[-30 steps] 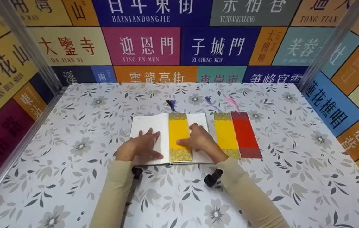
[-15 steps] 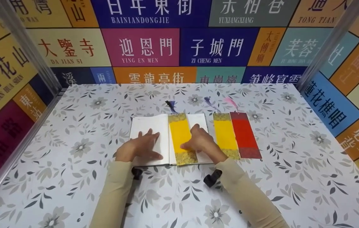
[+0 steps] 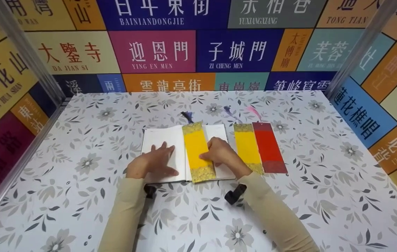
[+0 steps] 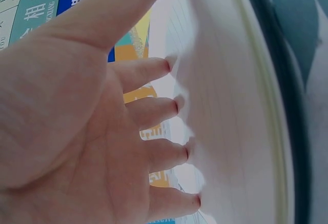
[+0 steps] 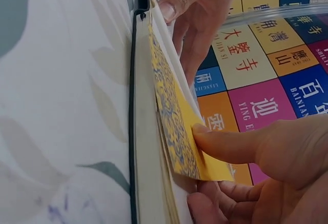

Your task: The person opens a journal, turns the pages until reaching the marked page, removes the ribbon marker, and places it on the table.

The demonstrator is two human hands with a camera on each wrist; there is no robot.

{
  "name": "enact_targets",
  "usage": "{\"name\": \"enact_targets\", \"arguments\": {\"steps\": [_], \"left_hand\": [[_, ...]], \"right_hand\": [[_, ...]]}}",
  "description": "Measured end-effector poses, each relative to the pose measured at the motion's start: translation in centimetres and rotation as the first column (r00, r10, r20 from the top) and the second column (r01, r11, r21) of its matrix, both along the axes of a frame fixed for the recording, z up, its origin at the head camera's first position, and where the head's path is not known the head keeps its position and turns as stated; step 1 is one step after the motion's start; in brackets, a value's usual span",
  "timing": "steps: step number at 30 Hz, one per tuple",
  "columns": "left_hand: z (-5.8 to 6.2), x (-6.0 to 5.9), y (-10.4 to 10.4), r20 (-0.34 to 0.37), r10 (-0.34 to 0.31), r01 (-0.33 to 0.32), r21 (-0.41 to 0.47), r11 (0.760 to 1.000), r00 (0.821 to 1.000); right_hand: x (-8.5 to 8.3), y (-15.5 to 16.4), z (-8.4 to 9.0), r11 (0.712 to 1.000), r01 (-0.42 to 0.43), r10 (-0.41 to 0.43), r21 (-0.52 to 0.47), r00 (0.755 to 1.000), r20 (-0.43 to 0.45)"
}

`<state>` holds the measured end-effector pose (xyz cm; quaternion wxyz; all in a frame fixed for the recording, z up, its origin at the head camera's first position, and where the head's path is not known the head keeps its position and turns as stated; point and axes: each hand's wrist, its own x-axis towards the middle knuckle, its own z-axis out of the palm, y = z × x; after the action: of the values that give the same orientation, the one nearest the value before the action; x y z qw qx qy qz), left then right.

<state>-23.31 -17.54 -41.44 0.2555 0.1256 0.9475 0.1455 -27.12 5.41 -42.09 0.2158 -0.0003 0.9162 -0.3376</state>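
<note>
**A:** Bookmark (image 3: pixel 197 151) status?

**B:** Yellow one lies across the gutter of the open notebook (image 3: pixel 163 140), mid-table (image 3: pixel 79 210). My right hand (image 3: pixel 221 154) pinches its lower part, thumb on top. My left hand (image 3: pixel 154 161) is flat, fingers straight, pinning the left page so it likely won't flip.

**A:** Spares?

**B:** Yellow (image 3: pixel 247 147) and red (image 3: pixel 269 147) strips, just right of the notebook.

**A:** Readable text?

**B:** Wall panels: "YING EN MEN", "ZI CHENG MEN".
</note>
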Motion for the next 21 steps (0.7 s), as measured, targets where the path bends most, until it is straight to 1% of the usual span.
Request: {"name": "enact_targets", "arguments": {"steps": [2,4,7,10,13,16,19,21], "left_hand": [[0.0,0.0,-0.1,-0.003,-0.002,0.002,0.0,1.0,1.0],[-0.1,0.1,-0.2,-0.004,-0.006,0.006,0.004,1.0,1.0],[-0.2,0.0,-0.3,-0.004,-0.014,0.014,0.02,1.0,1.0],[-0.3,0.0,-0.5,-0.008,-0.02,0.02,0.036,0.999,1.0],[-0.2,-0.1,-0.6,-0.006,-0.018,0.018,0.045,0.999,1.0],[-0.1,-0.1,-0.5,-0.014,-0.026,0.026,0.041,0.999,1.0],[-0.1,0.0,-0.4,-0.014,-0.027,0.028,0.039,0.999,1.0],[0.0,0.0,-0.4,-0.018,-0.028,0.028,0.035,0.999,0.999]], "right_hand": [[-0.3,0.1,0.0,0.997,0.006,-0.005,-0.072,1.0,0.023],[-0.6,0.3,0.0,0.99,0.011,-0.007,-0.143,1.0,0.029],[-0.9,0.6,0.1,0.97,0.014,-0.014,-0.241,1.0,0.003],[-1.2,0.7,0.3,0.949,0.045,-0.054,-0.313,0.998,-0.018],[-1.7,1.0,0.3,0.924,0.091,-0.102,-0.372,0.995,-0.01],[-2.4,1.6,0.3,0.887,0.159,-0.163,-0.433,0.986,0.028],[-3.2,2.5,0.3,0.834,0.212,-0.208,-0.509,0.976,0.065],[-3.8,3.1,0.5,0.793,0.236,-0.235,-0.562,0.969,0.075]]}}
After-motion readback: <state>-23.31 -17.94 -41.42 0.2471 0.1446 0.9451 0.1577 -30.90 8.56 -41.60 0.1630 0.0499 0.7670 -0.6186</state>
